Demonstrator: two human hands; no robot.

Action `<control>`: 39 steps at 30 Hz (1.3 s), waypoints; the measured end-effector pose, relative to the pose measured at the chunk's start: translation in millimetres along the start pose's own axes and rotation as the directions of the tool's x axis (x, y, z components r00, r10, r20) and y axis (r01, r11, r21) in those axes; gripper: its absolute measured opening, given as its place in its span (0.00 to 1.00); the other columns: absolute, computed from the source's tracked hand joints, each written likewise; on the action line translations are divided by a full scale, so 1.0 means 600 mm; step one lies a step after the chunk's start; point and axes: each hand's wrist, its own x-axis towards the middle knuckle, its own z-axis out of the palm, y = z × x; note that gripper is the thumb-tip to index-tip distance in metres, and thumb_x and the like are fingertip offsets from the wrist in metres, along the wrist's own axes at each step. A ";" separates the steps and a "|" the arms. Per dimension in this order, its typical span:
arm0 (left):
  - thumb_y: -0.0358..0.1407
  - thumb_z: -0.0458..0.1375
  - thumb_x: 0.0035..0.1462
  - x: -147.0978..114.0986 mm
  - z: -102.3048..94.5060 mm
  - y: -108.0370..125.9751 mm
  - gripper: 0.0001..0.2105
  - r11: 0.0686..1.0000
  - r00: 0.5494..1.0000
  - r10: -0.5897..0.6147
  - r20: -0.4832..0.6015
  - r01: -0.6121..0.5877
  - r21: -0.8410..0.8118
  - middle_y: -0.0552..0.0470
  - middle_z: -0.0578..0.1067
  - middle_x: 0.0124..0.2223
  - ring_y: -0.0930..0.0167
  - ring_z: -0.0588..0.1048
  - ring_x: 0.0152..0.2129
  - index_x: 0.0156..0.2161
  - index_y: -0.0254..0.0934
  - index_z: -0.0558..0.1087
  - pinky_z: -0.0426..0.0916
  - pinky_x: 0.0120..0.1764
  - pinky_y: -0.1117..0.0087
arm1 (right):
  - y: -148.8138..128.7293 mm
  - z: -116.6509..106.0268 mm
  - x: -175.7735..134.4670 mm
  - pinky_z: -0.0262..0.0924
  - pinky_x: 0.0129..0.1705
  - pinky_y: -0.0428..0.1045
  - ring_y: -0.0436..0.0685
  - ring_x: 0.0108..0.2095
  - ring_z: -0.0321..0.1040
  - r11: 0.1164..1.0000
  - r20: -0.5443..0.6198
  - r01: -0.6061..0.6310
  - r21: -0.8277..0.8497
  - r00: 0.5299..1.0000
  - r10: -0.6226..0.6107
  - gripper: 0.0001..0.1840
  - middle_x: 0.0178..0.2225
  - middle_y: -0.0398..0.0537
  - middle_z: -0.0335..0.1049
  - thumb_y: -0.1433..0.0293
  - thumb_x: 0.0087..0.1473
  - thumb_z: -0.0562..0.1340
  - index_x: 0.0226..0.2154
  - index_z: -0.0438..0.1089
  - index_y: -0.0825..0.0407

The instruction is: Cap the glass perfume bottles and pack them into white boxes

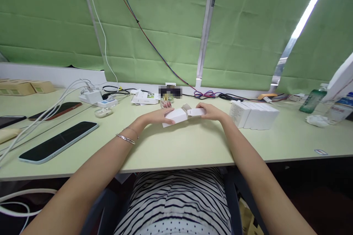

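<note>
My left hand (pixel 160 116) is closed around a small white box (pixel 178 116) just above the middle of the table. The box lies tilted, with its flap end standing open toward the right. Between the fingers of my right hand (pixel 209 111) is a slim white carton piece (pixel 195 112) with small dark print. Its left end meets the opening of the box; whether it is a separate insert or part of the box I cannot tell. To the right of my right hand stands a row of similar white boxes (pixel 257 115).
Phones (pixel 59 141) and white cables lie on the left, near a power strip (pixel 109 101). Flattened white packaging (pixel 146 97) and a dark cable coil (pixel 230 97) sit along the back. A green bottle (pixel 313 100) and a crumpled tissue (pixel 317 120) are at right.
</note>
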 end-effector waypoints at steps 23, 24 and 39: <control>0.54 0.52 0.47 0.000 -0.001 -0.001 0.33 0.998 0.998 -0.063 0.031 0.064 -0.025 0.46 0.66 0.53 0.62 0.66 0.45 0.55 0.37 0.59 0.62 0.42 0.68 | -0.024 0.022 0.009 0.55 0.40 0.49 0.58 0.40 0.63 0.990 -0.006 0.086 -0.109 0.996 -0.088 0.18 0.42 0.49 0.67 0.71 0.44 0.60 0.42 0.64 0.51; 0.54 0.52 0.47 0.000 -0.001 -0.001 0.33 0.997 0.996 -0.072 0.043 0.073 -0.027 0.45 0.66 0.53 0.62 0.66 0.45 0.55 0.37 0.59 0.61 0.42 0.68 | -0.025 0.023 0.010 0.55 0.40 0.49 0.57 0.40 0.63 0.989 -0.007 0.085 -0.120 0.996 -0.086 0.18 0.41 0.49 0.67 0.71 0.44 0.61 0.41 0.64 0.51; 0.53 0.53 0.45 0.001 0.000 -0.002 0.33 0.995 0.995 -0.096 0.030 0.096 0.003 0.44 0.64 0.56 0.60 0.65 0.49 0.54 0.36 0.62 0.61 0.45 0.68 | -0.038 0.029 0.008 0.55 0.41 0.50 0.57 0.40 0.63 0.978 0.013 0.102 -0.181 0.995 -0.102 0.19 0.41 0.50 0.68 0.75 0.44 0.61 0.43 0.65 0.52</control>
